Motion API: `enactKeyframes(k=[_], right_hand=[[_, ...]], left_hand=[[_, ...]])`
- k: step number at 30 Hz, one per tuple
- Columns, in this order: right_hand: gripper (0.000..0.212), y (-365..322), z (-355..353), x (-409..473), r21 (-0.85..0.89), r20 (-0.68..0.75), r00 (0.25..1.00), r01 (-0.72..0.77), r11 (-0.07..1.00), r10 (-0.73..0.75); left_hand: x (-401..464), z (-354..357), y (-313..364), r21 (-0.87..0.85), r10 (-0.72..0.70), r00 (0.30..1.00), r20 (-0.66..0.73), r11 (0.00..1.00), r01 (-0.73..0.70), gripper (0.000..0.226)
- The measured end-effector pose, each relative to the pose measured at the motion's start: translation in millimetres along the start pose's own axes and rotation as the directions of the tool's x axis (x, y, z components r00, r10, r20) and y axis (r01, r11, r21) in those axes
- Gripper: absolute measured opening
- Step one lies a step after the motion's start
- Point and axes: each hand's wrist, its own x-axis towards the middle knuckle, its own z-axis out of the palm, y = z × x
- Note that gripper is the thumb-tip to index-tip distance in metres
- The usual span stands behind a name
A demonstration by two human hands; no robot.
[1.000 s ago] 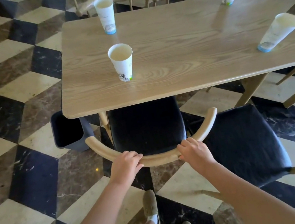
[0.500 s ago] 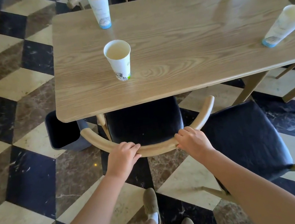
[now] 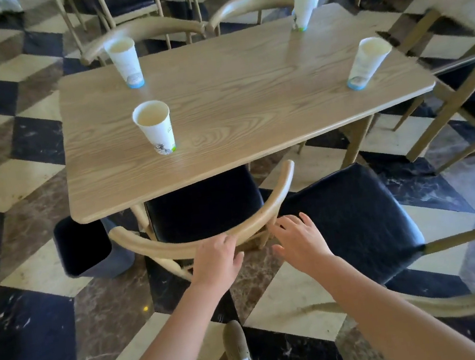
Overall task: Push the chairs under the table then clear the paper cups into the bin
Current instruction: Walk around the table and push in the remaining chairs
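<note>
Standing on one table (image 3: 248,92), four paper cups (image 3: 155,127); both hands (image 3: 299,236) open-fingered by chair-back (image 3: 178,244).

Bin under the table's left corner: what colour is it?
Dark grey-blue bin, dark inside; the head view shows it.

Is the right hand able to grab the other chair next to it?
Probably yes. The right hand is open and free, hovering just over the second chair's black seat, with nothing between them.

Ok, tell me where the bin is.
The bin stands on the floor at lower left in the head view, half under the table's near-left corner, just left of the pushed-in chair.
</note>
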Motion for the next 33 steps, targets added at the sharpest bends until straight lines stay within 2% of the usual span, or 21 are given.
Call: enactKeyframes(k=[7, 14, 19, 24, 27, 30, 33], right_hand=[[0.039, 63, -18, -100, 0.008, -0.015, 0.995, -0.103, 0.995, 0.103], [0.042, 148, -18, -226, -0.051, -0.018, 0.991, -0.132, 0.99, 0.131], [0.037, 200, -16, -294, -0.062, -0.04, 0.987, -0.157, 0.986, 0.155], [0.036, 242, -12, -330, -0.07, -0.105, 0.985, -0.145, 0.987, 0.138], [0.036, 265, -12, -338, -0.041, -0.149, 0.976, -0.169, 0.985, 0.162], [0.038, 289, -10, -341, -0.037, -0.141, 0.975, -0.177, 0.984, 0.17], [0.038, 317, -10, -340, -0.036, -0.125, 0.975, -0.19, 0.981, 0.184]], left_hand=[[-18, 3, 116, -0.038, 0.145, 0.986, -0.078, 0.988, -0.148, 0.026], [-53, 40, 257, -0.064, 0.168, 0.972, -0.163, 0.982, -0.18, 0.035], [-71, 60, 338, -0.026, 0.212, 0.966, -0.149, 0.976, -0.218, 0.033], [-69, 88, 386, -0.042, 0.205, 0.97, -0.133, 0.976, -0.212, 0.035], [-65, 94, 410, -0.046, 0.284, 0.951, -0.123, 0.956, -0.291, 0.036], [-53, 101, 424, -0.038, 0.308, 0.946, -0.097, 0.949, -0.313, 0.044], [-33, 117, 430, -0.05, 0.281, 0.959, -0.037, 0.958, -0.283, 0.037]])
